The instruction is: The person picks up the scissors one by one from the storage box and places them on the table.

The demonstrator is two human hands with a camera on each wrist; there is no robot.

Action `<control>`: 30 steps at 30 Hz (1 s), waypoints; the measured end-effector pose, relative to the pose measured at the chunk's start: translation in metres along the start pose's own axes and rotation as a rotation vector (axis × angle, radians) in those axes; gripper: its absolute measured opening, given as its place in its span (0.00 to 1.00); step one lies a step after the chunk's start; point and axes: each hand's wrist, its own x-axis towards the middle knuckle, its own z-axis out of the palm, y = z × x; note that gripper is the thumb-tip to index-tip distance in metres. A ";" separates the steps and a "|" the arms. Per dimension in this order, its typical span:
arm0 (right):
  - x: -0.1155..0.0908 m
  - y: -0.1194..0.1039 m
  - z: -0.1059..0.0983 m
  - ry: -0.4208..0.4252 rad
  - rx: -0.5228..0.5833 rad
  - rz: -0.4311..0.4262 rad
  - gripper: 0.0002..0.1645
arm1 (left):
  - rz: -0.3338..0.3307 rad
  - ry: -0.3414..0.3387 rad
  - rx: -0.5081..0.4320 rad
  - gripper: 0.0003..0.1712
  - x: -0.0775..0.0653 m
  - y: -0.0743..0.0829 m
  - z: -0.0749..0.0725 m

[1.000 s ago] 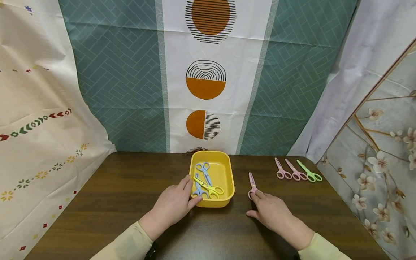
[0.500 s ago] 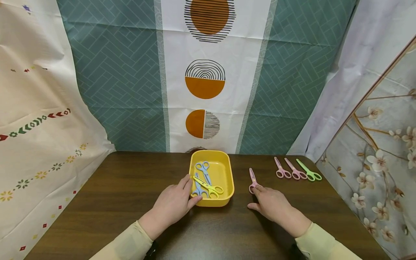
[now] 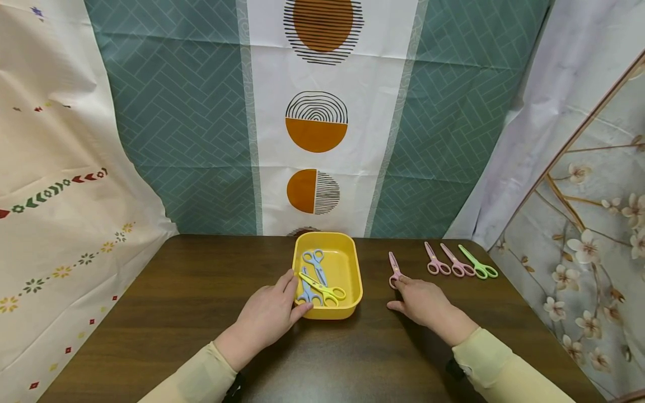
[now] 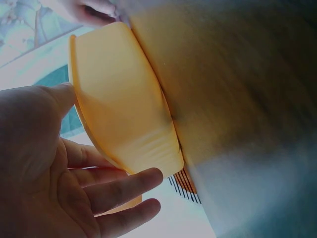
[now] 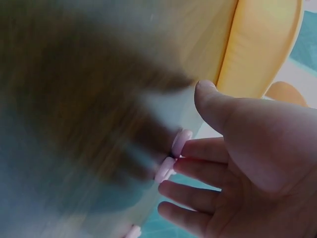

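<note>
My left hand (image 3: 264, 312) rests at the near left corner of a yellow plastic box (image 3: 347, 268), its thumb on the near rim and fingers along the left side. In the left wrist view the fingers are loosely extended about the box wall (image 4: 119, 84). Inside lie yellow scissors (image 3: 326, 291) across two pairs of blue scissors (image 3: 315, 258). Right of the box, pink scissors (image 3: 394, 266) lie on the table, blades pointing away. My right hand (image 3: 423, 303) touches their handle loops (image 5: 181, 143) with nearly straight fingertips, thumb held apart.
Farther right on the dark wooden table (image 3: 216, 274) lie two pink scissors (image 3: 434, 259) and green scissors (image 3: 477, 263) in a row. A patterned curtain (image 3: 201, 140) hangs behind the table's far edge. Cloths hang at both sides, the right one with flowers (image 3: 587, 246).
My right hand has moved away from me, and the pink scissors have slid forward across the table with its fingertips. The left hand and the box have stayed in place.
</note>
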 end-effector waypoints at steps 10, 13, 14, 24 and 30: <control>0.014 0.016 0.000 -0.035 0.011 0.022 0.39 | -0.003 0.000 0.003 0.45 0.000 0.000 0.000; 0.017 0.022 0.000 -0.045 0.020 0.035 0.39 | -0.002 0.003 0.004 0.45 0.000 0.000 0.000; 0.018 0.024 0.000 -0.046 0.020 0.036 0.39 | -0.002 0.004 0.003 0.45 0.000 0.000 0.000; 0.027 0.039 0.000 -0.065 0.029 0.064 0.38 | -0.006 0.006 -0.007 0.46 -0.001 0.000 0.000; 0.030 0.048 0.003 -0.080 0.041 0.094 0.38 | -0.005 0.006 -0.005 0.46 -0.001 0.000 0.000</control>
